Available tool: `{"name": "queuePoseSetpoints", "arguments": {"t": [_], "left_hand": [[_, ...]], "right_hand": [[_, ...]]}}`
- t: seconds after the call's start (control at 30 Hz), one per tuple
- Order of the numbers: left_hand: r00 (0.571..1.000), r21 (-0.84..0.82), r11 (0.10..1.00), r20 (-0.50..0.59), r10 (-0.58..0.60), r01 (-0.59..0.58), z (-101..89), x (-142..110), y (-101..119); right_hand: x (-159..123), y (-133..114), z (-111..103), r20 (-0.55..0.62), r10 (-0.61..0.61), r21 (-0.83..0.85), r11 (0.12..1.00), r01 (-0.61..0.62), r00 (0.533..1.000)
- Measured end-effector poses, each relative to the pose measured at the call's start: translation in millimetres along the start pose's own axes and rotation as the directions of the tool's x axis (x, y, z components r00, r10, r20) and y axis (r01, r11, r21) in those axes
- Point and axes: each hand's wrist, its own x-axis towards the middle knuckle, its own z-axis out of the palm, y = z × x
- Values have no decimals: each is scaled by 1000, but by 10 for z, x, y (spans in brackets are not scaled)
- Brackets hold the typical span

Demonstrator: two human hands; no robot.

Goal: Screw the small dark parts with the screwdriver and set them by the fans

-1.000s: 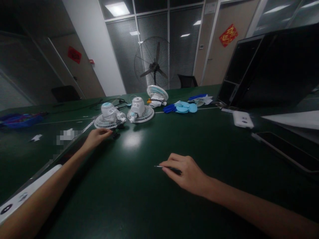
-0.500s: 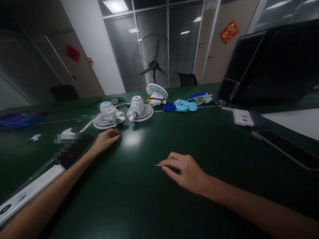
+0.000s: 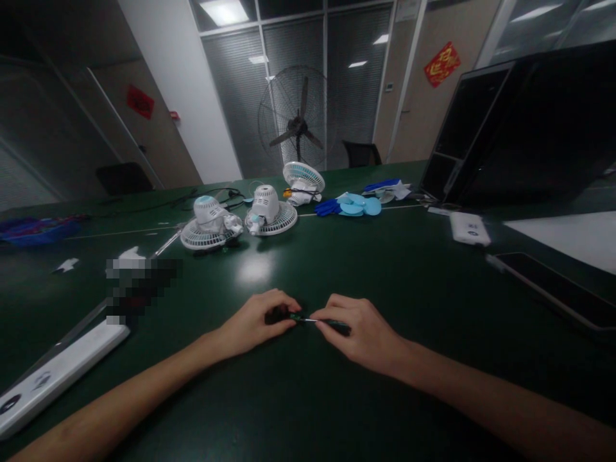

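Low over the near middle of the green table, my right hand (image 3: pixel 359 330) is closed round the dark handle of a small screwdriver (image 3: pixel 341 326). Its thin metal shaft points left. Facing it, my left hand (image 3: pixel 257 324) pinches a small dark green piece (image 3: pixel 294 316) between thumb and fingers; its exact kind is too small to make out. The screwdriver's tip meets or nearly meets this piece. Beyond the hands, two white fan heads (image 3: pixel 208 221) (image 3: pixel 269 212) lie grille down, and a third white fan head (image 3: pixel 303 179) leans behind them.
Light blue fan blades (image 3: pixel 359 204) and blue gloves (image 3: pixel 327 206) lie at the back. A white power bank (image 3: pixel 469 228) and a phone (image 3: pixel 553 285) are on the right, near a large black screen (image 3: pixel 543 128). A long white box (image 3: pixel 62 375) lies left; a blue basket (image 3: pixel 38 234) stands farther off.
My left hand has come back from beside the fan heads toward the middle, bringing the small green piece to the screwdriver tip. My right hand has hardly moved.
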Motion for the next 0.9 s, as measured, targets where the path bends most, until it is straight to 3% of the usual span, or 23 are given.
{"name": "queuePoseSetpoints", "arguments": {"t": [0.3, 0.47, 0.67, 0.9], "left_hand": [[1000, -18, 999, -9, 29, -29, 62, 14, 16], [999, -21, 999, 1, 46, -46, 103, 28, 55], [998, -29, 998, 12, 57, -57, 115, 19, 49], [991, 50, 989, 5, 136, -136, 114, 22, 126]], "right_hand": [[-10, -4, 0, 10, -9, 9, 1000, 9, 1000], [1, -1, 19, 25, -44, -26, 999, 44, 999], [26, 4, 26, 58, -126, 54, 991, 123, 990], [13, 6, 26, -44, -87, 47, 995, 89, 995]]}}
